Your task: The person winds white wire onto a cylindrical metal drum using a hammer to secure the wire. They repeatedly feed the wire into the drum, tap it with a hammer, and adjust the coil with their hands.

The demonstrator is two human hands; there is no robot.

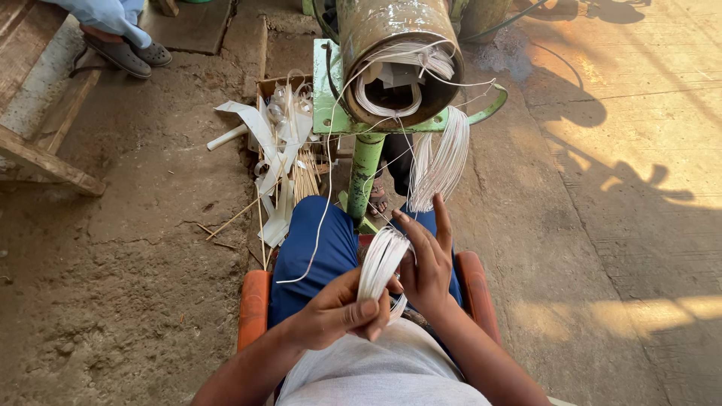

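Seen from the head camera: a seated person works a coil of white wire (pixel 381 263) over the lap, near the bottom of the scene. The left hand (pixel 338 310) is closed round the coil's lower end, thumb pressed on top; the right hand (pixel 423 263) is mostly open, fingers spread flat against the coil's right side, steadying rather than gripping it. Loose strands run up from the coil to a rusty stator drum (pixel 398 56) on a green stand (pixel 365 162), where more white wire hangs in a loop. Those trailing strands could snag on the stand's edge or tangle with each other, likely if the coil is pulled sideways. Left of the knee, a box of paper strips and sticks (pixel 284 143) crowds the dirt floor (pixel 120 263); the concrete to the right lies open. Another person's sandalled feet (pixel 131 53) rest far left.
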